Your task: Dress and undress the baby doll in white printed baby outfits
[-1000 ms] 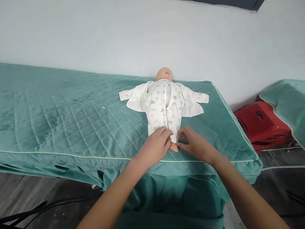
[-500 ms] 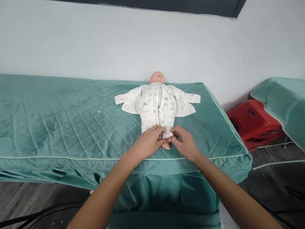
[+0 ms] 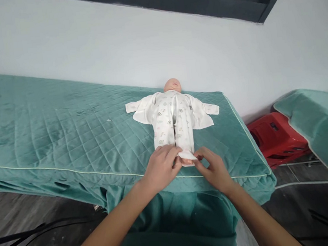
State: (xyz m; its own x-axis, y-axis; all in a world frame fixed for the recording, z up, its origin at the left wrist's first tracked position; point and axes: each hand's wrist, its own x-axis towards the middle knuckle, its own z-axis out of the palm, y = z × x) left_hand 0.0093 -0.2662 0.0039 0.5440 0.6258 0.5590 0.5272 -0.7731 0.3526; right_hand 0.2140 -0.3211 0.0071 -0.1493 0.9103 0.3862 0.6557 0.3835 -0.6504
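Observation:
A baby doll [image 3: 172,85] lies with its head by the wall, dressed in a white top [image 3: 145,111] with its sleeves spread out. White printed trousers [image 3: 163,127] lie over its front and reach toward me, with a gap between the two legs. At the near end, my left hand [image 3: 163,164] pinches the left side of the right-hand trouser cuff [image 3: 188,155]. My right hand [image 3: 213,168] pinches the other side of that cuff, stretching it wide. Part of a doll foot shows at the cuff opening. My left hand hides the other trouser end.
The doll rests on a bed with a green quilted cover [image 3: 93,127], close to its near edge. A white wall [image 3: 113,45] with a dark window frame [image 3: 182,2] stands behind. To the right are a red plastic stool [image 3: 278,137] and another green-covered surface [image 3: 320,121].
Both hands have come nearer to me, drawing the trouser leg down over the doll's foot. The trouser legs now look longer and straighter. My view has shifted slightly.

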